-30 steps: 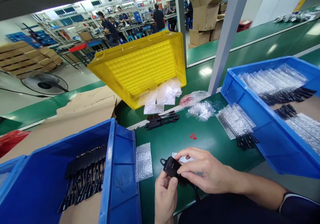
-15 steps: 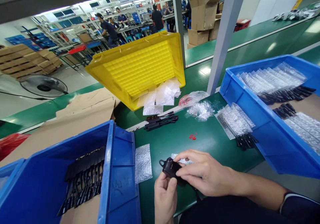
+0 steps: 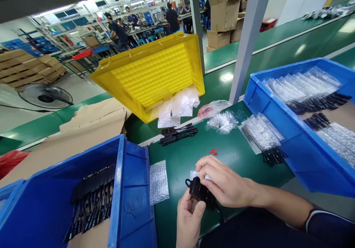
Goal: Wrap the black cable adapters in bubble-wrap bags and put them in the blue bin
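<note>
Black item: small black plastic part (image 3: 200, 191) with a loop at its left end, held low over the near edge of the green table mat (image 3: 188, 155), between both hands.
Left hand: left hand (image 3: 188, 218) comes up from below, narrow grip, thumb and fingertips pinching the part's near side.
Right hand: right hand (image 3: 226, 183) half closed over the part's right end, fingers bent, fingertips on a clear bubble-wrap pouch (image 3: 194, 174) lying on the mat just behind the part.
Around: flat bubble-wrap sheet (image 3: 158, 181) just beside the left blue plastic bin (image 3: 133, 200), which holds more black parts; tiny red bits (image 3: 213, 151) on the mat behind the hands; loose black parts (image 3: 179, 132) in front of the tilted yellow plastic bin (image 3: 155, 74); right blue plastic bin (image 3: 277, 129) holds wrapped parts.
Change from 0.5 s ago: part sits further right and closer to the body; right fingers arch higher, off the part's top; left thumb stays on it.
Writing: faint marks on the left bin's wall, too blurred to read.
</note>
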### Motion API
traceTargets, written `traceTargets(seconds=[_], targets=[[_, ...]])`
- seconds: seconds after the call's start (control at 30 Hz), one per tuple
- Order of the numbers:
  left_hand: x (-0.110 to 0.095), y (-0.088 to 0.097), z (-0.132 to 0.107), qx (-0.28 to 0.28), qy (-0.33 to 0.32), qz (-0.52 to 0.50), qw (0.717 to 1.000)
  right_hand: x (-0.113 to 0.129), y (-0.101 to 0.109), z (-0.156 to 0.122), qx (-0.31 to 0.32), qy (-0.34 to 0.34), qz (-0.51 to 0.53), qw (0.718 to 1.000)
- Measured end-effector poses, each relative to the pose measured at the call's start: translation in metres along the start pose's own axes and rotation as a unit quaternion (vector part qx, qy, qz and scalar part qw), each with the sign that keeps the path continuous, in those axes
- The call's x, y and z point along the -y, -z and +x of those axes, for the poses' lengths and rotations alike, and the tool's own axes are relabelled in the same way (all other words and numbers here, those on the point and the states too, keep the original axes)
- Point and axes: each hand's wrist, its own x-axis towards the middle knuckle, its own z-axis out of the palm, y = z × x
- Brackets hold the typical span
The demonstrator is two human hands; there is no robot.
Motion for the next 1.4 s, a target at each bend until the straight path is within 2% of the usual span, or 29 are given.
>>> traceTargets(seconds=[0.1,0.13,0.17,0.2,0.23,0.33,0.4,0.47,0.53,0.57,0.6,0.63,0.67,0.7,0.73,0.77,0.8,0.83,0.9,0.97,1.03,1.13,1.2,1.23,1.3,1.4], targets=[[-0.008,0.001,0.004,-0.046,-0.010,-0.054,0.997,-0.033,0.013,0.000,-0.099,-0.026,-0.101,0.990],[-0.011,0.002,0.006,-0.061,-0.011,-0.072,0.996,-0.052,0.019,0.000,-0.140,-0.057,-0.168,0.974],[-0.014,0.002,0.007,-0.072,-0.006,-0.085,0.994,-0.075,0.025,0.001,-0.172,-0.106,-0.253,0.946],[-0.016,0.002,0.007,-0.081,0.003,-0.096,0.992,-0.099,0.033,0.003,-0.171,-0.167,-0.331,0.913],[-0.018,0.002,0.007,-0.090,0.013,-0.103,0.990,-0.124,0.040,0.005,-0.173,-0.198,-0.355,0.897],[-0.022,-0.005,0.004,-0.135,0.038,-0.113,0.984,-0.183,0.057,0.009,-0.160,-0.243,-0.385,0.876],[-0.024,-0.012,0.000,-0.165,0.038,-0.114,0.979,-0.200,0.062,0.010,-0.156,-0.265,-0.395,0.866],[-0.025,-0.015,-0.002,-0.177,0.033,-0.110,0.978,-0.197,0.061,0.007,-0.160,-0.277,-0.399,0.859],[-0.026,-0.014,-0.001,-0.184,0.025,-0.103,0.977,-0.175,0.055,0.000,-0.168,-0.277,-0.402,0.857],[-0.026,-0.012,0.001,-0.186,0.021,-0.099,0.977,-0.159,0.050,-0.006,-0.172,-0.268,-0.386,0.866],[-0.024,-0.010,0.003,-0.184,0.014,-0.094,0.978,-0.140,0.045,-0.012,-0.169,-0.257,-0.360,0.881],[-0.022,-0.008,0.007,-0.179,0.006,-0.090,0.980,-0.121,0.038,-0.018,-0.163,-0.233,-0.286,0.915],[-0.019,-0.006,0.010,-0.171,-0.001,-0.086,0.981,-0.102,0.032,-0.025,-0.124,-0.208,-0.172,0.955],[-0.016,-0.006,0.014,-0.162,-0.005,-0.081,0.984,-0.086,0.025,-0.031,-0.039,-0.196,-0.029,0.979],[-0.012,-0.007,0.018,-0.150,-0.003,-0.073,0.986,-0.072,0.018,-0.038,0.060,-0.190,0.120,0.973],[-0.008,-0.008,0.021,-0.138,0.005,-0.061,0.989,-0.062,0.013,-0.044,0.135,-0.192,0.244,0.941],[-0.005,-0.011,0.023,-0.125,0.018,-0.041,0.991,-0.056,0.009,-0.051,0.183,-0.201,0.342,0.899],[-0.001,-0.014,0.025,-0.109,0.031,-0.010,0.994,-0.053,0.006,-0.058,0.194,-0.220,0.412,0.862],[0.006,-0.019,0.026,-0.071,0.042,0.089,0.993,-0.056,0.009,-0.073,0.138,-0.274,0.481,0.821],[0.016,-0.025,0.023,-0.040,0.028,0.235,0.971,-0.063,0.022,-0.087,0.066,-0.321,0.488,0.809],[0.030,-0.032,0.019,-0.011,-0.010,0.393,0.919,-0.067,0.039,-0.099,0.032,-0.347,0.451,0.822],[0.056,-0.043,0.013,0.031,-0.065,0.572,0.817,-0.068,0.061,-0.111,0.038,-0.365,0.383,0.848],[0.069,-0.050,0.011,0.035,-0.066,0.632,0.771,-0.065,0.067,-0.118,0.057,-0.367,0.356,0.858],[0.073,-0.051,0.011,0.031,-0.059,0.646,0.760,-0.063,0.069,-0.120,0.069,-0.365,0.348,0.861],[0.074,-0.051,0.014,0.032,-0.033,0.643,0.764,-0.059,0.069,-0.126,0.095,-0.356,0.329,0.870],[0.065,-0.043,0.021,0.047,0.017,0.574,0.818,-0.054,0.068,-0.133,0.132,-0.342,0.306,0.879]])
